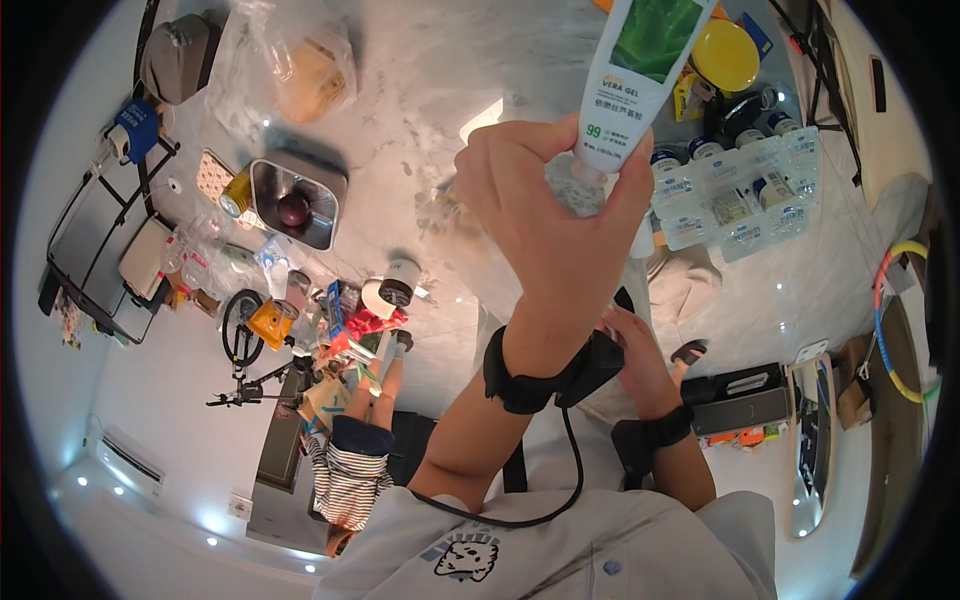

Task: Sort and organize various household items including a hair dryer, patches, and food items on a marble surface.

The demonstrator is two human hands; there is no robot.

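Observation:
My left hand pinches the narrow cap end of a white squeeze tube between thumb and forefinger. A green leaf picture and writing cover the tube, which stands tilted with its cap end down; its upper end runs out of the frame. Lower and closer to my body is my right hand, partly hidden behind the black strap and box on my left wrist. Whether it holds anything is not visible. Right of the tube lies a clear plastic blister tray with several compartments. Small bottles with white labels stand behind it.
A yellow plate-like disc is at the upper right. Across the marble-patterned table are a plastic bag, a metal tin holding a dark round object, and a cup. Another person stands beside the cluttered end.

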